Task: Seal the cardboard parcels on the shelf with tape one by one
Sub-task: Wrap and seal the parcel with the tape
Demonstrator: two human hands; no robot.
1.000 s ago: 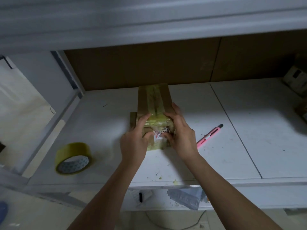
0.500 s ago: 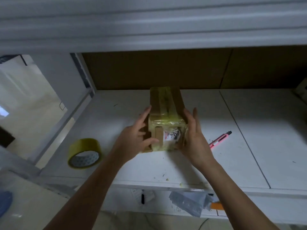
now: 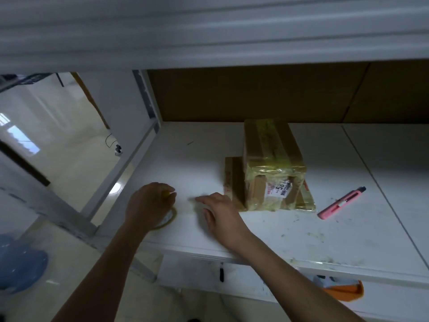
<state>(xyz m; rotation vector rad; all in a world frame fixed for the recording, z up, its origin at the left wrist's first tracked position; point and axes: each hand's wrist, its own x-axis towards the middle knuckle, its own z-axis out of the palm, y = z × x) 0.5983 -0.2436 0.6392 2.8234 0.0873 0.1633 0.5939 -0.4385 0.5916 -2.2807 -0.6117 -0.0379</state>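
Observation:
A cardboard parcel wrapped in yellowish tape, with a white label on its near face, stands on the white shelf. It sits on a flat cardboard piece. Neither hand touches it. My left hand is curled over the yellow tape roll near the shelf's front left corner and hides most of it. My right hand hovers just right of the roll, fingers stretched leftward toward it and blurred by motion, holding nothing that I can make out.
A pink utility knife lies right of the parcel. A brown board backs the shelf and an upper shelf overhangs it. A metal post marks the left end. An orange item lies on the level below.
Both hands let go of the parcel and moved left. My left hand now grips the tape roll and my right hand has come beside it. The view shifted left.

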